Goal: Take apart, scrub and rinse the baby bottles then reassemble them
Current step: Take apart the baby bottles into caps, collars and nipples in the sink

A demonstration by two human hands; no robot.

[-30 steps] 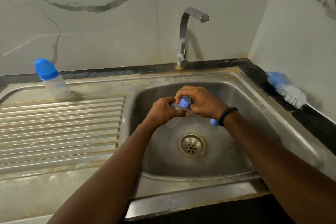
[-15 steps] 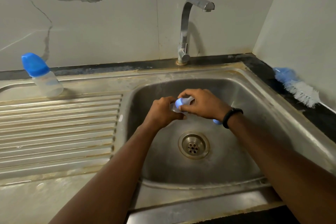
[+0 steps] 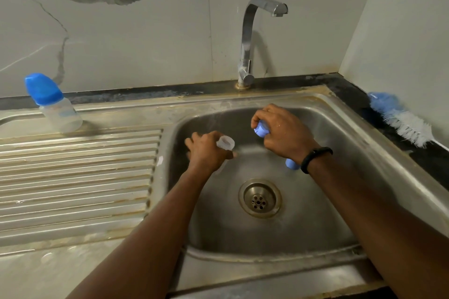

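**A:** Head view, looking down into a steel sink. Where are the hands?

**B:** Both over the basin, a little apart. Left hand curled round a clear bottle body, open mouth tilted up and toward the right hand. Right hand clenched on a blue collar, pinched at the fingertips. A second pale-blue piece poking out below the right wrist, by a black wristband; held in the palm or lying in the basin behind, cannot tell.

**A:** So bottle and top separated?

**B:** Yes, nothing joining them. Collar just up and to the right of the bottle mouth.

**A:** What matters for the coming move?

**B:** Probably scrubbing. Bottle brush lying on the dark counter at far right, well apart from the basin, bristle end pointing down-right, blue end toward the wall. Right hand nearer to it, but full; likely needs to set the collar down first. Bottle's long axis roughly upright, leaning right, so a brush could enter from the right-hand side.

**A:** Anything else?

**B:** Tap behind the basin, no water visible. Second bottle with blue cap, assembled, standing on the draining board at far left, nearer the left hand.
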